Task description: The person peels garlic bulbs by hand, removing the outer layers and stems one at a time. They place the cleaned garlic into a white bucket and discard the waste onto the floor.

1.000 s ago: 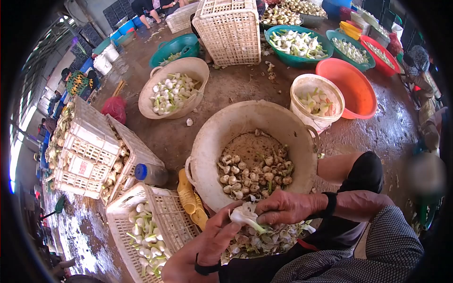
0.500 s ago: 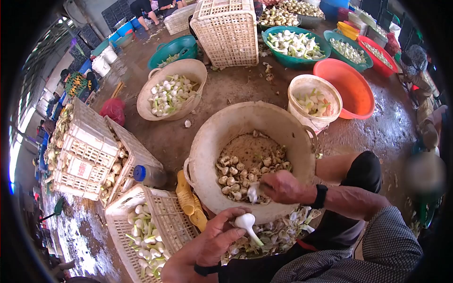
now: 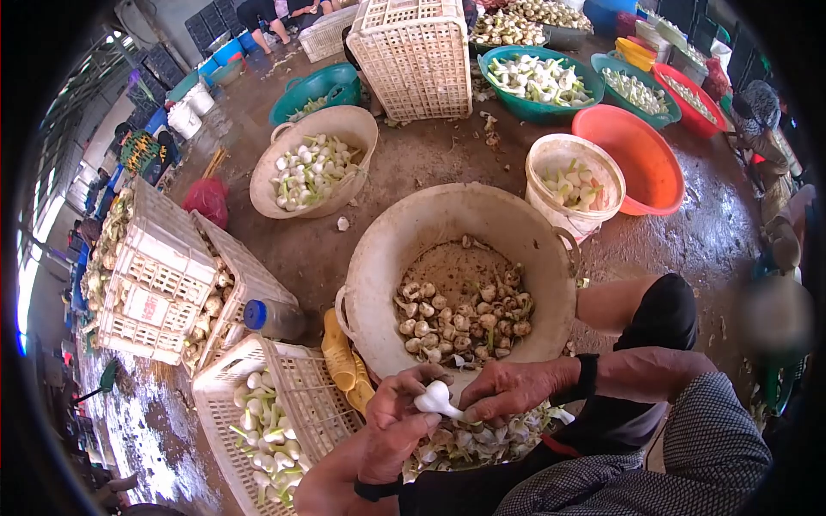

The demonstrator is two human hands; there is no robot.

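Note:
My left hand [image 3: 397, 421] grips a peeled white garlic bulb [image 3: 435, 398] between thumb and fingers, its stem pointing to the right. My right hand [image 3: 509, 389] is closed at the stem end, thumb and fingertips pinching there; whether anything else is inside that grip is hidden. Both hands are over the near rim of a large beige tub [image 3: 379, 249]. Unpeeled, soil-stained garlic bulbs [image 3: 460, 322] lie in the bottom of the tub. Below my hands spreads a heap of garlic skins and stem scraps [image 3: 495, 443].
Left of me, a white crate [image 3: 297, 421] holds peeled garlic, near a yellow shoe [image 3: 340, 353] and a blue-capped bottle [image 3: 274, 318]. Ahead stand a beige basin [image 3: 262, 176], a white bucket [image 3: 538, 193] and a red basin [image 3: 641, 168]. Other people sit farther off.
My right hand has moved from above the tub, where it held a white wisp of skin, down and left to the bulb's stem. The white wisp no longer shows in that hand.

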